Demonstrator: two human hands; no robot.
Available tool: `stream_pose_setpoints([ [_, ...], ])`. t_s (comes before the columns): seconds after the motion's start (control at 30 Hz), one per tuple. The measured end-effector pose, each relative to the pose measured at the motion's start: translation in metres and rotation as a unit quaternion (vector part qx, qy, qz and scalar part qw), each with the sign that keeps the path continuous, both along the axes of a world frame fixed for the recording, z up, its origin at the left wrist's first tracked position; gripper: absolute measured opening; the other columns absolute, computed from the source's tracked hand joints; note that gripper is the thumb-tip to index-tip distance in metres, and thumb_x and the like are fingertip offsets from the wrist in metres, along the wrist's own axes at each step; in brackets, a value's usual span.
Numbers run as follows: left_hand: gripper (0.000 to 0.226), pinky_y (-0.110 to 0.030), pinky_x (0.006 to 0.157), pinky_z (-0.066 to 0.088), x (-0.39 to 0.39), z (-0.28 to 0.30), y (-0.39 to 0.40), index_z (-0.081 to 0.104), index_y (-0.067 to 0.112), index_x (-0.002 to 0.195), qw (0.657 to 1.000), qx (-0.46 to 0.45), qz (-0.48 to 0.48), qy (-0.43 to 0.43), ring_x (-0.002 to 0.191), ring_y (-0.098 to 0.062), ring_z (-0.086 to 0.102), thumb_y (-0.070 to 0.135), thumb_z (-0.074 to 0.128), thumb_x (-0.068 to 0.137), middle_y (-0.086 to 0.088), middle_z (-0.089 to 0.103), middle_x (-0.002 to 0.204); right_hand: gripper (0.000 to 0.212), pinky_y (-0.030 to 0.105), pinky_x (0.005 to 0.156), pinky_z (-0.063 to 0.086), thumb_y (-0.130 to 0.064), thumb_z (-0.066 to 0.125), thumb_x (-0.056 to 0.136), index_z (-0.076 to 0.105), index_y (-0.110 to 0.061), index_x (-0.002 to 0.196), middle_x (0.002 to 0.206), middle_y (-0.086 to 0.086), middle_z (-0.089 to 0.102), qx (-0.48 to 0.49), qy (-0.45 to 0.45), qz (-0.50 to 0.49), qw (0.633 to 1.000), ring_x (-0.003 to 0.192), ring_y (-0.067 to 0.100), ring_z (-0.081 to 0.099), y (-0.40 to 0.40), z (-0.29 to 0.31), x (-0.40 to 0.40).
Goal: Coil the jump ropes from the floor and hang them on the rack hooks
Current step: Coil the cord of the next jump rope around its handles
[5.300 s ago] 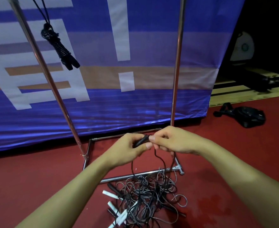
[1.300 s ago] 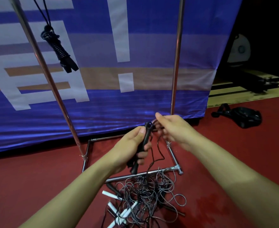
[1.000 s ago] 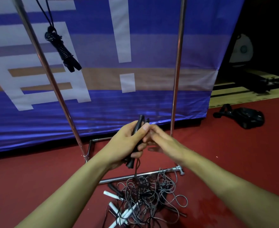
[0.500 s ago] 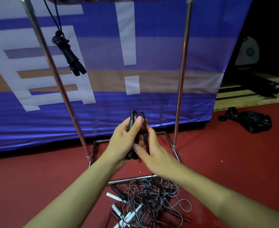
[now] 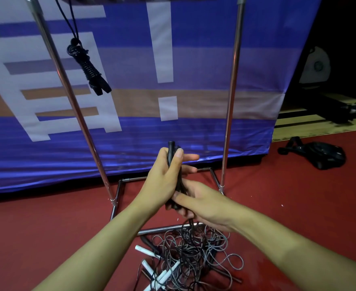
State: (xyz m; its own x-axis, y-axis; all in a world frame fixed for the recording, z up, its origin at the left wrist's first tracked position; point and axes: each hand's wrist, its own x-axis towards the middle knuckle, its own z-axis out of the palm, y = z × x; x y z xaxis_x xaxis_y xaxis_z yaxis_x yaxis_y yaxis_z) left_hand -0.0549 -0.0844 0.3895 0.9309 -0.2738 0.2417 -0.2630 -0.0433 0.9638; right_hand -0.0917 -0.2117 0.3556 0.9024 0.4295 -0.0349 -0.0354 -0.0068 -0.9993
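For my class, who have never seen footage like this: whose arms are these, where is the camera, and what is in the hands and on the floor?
There is one picture, from a camera worn on a person's head, looking forward and down, so the arms are the wearer's own. The left hand grips a black jump rope's handles upright. The right hand holds its cord lower down. On the red floor lies a tangled pile of ropes, some with white handles. Behind stands a metal rack, with one coiled rope already hanging from its top.
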Motion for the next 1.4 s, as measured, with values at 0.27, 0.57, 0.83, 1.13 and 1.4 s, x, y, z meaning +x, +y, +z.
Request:
stream_pose_setpoints([
  [0.27,0.051,-0.037,0.086,0.058,0.001,0.001,0.006,0.032,0.011,0.134,0.993,-0.057,-0.067,0.080,0.105,-0.026,0.074,0.042,0.055,0.100,-0.001,0.075,0.122,0.010,0.014,0.054,0.036,-0.013,0.055,0.104,0.061,-0.018,0.099,0.088,-0.002,0.066,-0.017,0.008,0.021,1.000,0.066,0.006,0.045,-0.005,0.010,-0.001],
  [0.57,0.043,-0.028,0.047,0.037,-0.006,-0.006,0.010,0.077,0.008,0.114,0.985,-0.014,-0.132,0.112,0.055,-0.027,0.059,0.040,0.050,0.105,-0.023,0.074,0.086,0.011,0.017,0.057,0.037,-0.010,0.052,0.106,0.062,-0.010,0.103,0.082,-0.003,0.066,0.000,0.028,0.020,0.999,0.067,0.005,0.051,-0.015,0.020,0.001],
  [0.83,0.033,-0.026,0.054,0.049,0.027,-0.005,0.024,0.041,0.016,0.078,0.956,-0.248,0.017,0.157,0.050,-0.009,0.036,0.024,0.049,0.109,0.001,0.033,0.067,0.019,0.036,0.074,0.051,-0.023,0.045,0.109,0.062,-0.014,0.110,0.078,-0.002,0.065,-0.179,0.015,0.041,0.983,0.071,0.015,0.065,-0.016,0.022,-0.006],
  [1.13,0.031,-0.019,0.049,0.042,0.040,-0.001,0.035,0.047,0.017,0.079,0.876,-0.395,0.028,0.275,0.045,-0.006,0.035,0.025,0.047,0.109,0.006,0.039,0.060,0.040,0.023,0.071,0.034,-0.032,0.033,0.111,0.069,-0.016,0.117,0.072,-0.011,0.052,-0.501,-0.117,0.114,0.850,0.068,0.009,0.051,-0.003,0.031,-0.015],
  [1.4,0.025,-0.028,0.047,0.044,0.038,-0.024,0.033,0.043,0.011,0.090,0.993,-0.027,0.094,0.066,0.050,-0.011,0.039,0.025,0.050,0.109,-0.004,0.046,0.074,0.028,0.038,0.074,0.044,-0.044,0.037,0.107,0.053,-0.023,0.098,0.088,0.004,0.053,-0.552,-0.234,0.071,0.797,0.087,0.035,0.058,-0.003,0.046,-0.029],
])
